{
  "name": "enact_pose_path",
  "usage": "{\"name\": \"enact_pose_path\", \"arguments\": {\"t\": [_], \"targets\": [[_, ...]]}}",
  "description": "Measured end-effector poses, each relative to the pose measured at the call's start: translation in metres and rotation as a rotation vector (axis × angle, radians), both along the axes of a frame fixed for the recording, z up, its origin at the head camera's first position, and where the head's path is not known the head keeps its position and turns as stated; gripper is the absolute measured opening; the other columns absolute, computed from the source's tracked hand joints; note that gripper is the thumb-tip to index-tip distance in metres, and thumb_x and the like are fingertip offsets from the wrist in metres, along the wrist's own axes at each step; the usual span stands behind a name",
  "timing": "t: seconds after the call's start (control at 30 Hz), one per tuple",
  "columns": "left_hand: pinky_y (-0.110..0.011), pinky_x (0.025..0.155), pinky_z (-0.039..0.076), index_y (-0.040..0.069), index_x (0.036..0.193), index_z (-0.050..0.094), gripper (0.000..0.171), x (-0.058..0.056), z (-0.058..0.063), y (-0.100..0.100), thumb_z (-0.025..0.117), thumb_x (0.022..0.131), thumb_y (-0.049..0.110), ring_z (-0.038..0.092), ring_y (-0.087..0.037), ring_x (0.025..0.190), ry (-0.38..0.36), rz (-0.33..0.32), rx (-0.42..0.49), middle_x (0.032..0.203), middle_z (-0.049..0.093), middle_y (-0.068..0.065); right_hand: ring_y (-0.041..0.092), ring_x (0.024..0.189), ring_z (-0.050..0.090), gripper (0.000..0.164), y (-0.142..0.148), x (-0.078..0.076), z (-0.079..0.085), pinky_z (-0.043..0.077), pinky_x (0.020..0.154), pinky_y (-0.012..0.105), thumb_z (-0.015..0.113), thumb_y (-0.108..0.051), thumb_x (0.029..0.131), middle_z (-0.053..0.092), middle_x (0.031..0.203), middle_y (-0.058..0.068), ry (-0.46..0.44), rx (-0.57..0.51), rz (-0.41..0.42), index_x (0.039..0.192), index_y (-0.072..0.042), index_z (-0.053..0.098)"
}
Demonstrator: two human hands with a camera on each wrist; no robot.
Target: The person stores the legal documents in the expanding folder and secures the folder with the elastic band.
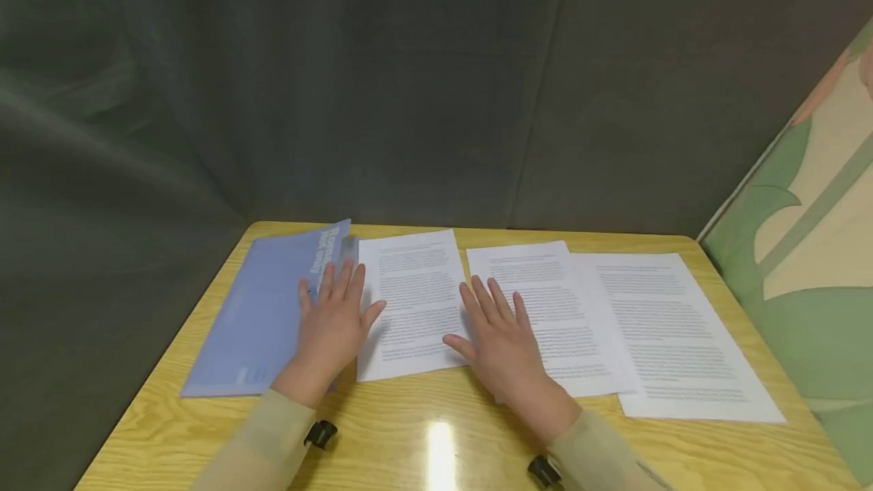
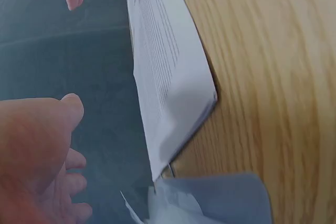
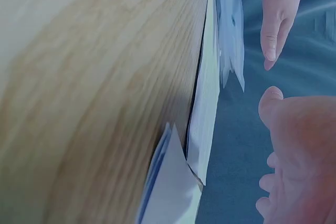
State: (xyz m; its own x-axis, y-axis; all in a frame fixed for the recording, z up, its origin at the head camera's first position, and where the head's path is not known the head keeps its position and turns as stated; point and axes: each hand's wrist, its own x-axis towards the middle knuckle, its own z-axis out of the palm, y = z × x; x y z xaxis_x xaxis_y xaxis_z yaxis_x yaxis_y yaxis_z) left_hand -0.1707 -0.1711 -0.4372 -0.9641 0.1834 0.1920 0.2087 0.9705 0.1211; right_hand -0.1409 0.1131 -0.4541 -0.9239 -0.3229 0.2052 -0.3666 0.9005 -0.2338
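My left hand (image 1: 332, 336) is held over the gap between a blue plastic folder (image 1: 245, 317) and a printed stack of paper (image 1: 416, 301), its fingers spread and straight. In the left wrist view that hand is raised above the tabletop, with the stack's corner and the folder's rounded edge beside it. My right hand (image 1: 506, 351), fingers also extended, hovers by the left edge of a second printed stack (image 1: 546, 279). The right wrist view shows it apart from the papers below. Both palms face down and neither hand grips anything.
A third printed stack (image 1: 671, 332) lies at the right, partly under the second one's edge. All rest on a wooden table (image 1: 382, 430). A dark curtain (image 1: 409, 82) hangs behind it, and a patterned cloth (image 1: 818, 309) borders the right side.
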Motion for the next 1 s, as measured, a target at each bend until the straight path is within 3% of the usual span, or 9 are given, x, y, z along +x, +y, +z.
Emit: {"name": "enact_pose_path", "arguments": {"t": [0.43,1.0], "targets": [[-0.084,0.12,0.005,0.001,0.173,0.026,0.077,-0.016,-0.003,-0.032,0.049,0.117,0.05,0.007,-0.052,0.165,-0.107,0.082,0.138,0.18,0.015,-0.024,0.038,0.167,0.017,0.084,-0.019,-0.022,-0.003,0.013,0.131,0.062,0.06,-0.055,0.111,0.024,0.181,0.015,-0.093,-0.027,0.009,0.174,-0.008,0.03],[-0.089,0.115,0.008,0.0,0.172,0.026,0.077,-0.019,-0.012,-0.05,0.043,0.118,0.052,0.007,-0.063,0.16,-0.225,0.17,0.15,0.177,0.013,-0.034,0.039,0.167,0.016,0.083,-0.031,-0.042,-0.014,0.014,0.132,0.059,0.059,-0.053,0.112,0.021,0.18,0.019,-0.226,-0.022,-0.014,0.173,-0.005,0.03]]}}
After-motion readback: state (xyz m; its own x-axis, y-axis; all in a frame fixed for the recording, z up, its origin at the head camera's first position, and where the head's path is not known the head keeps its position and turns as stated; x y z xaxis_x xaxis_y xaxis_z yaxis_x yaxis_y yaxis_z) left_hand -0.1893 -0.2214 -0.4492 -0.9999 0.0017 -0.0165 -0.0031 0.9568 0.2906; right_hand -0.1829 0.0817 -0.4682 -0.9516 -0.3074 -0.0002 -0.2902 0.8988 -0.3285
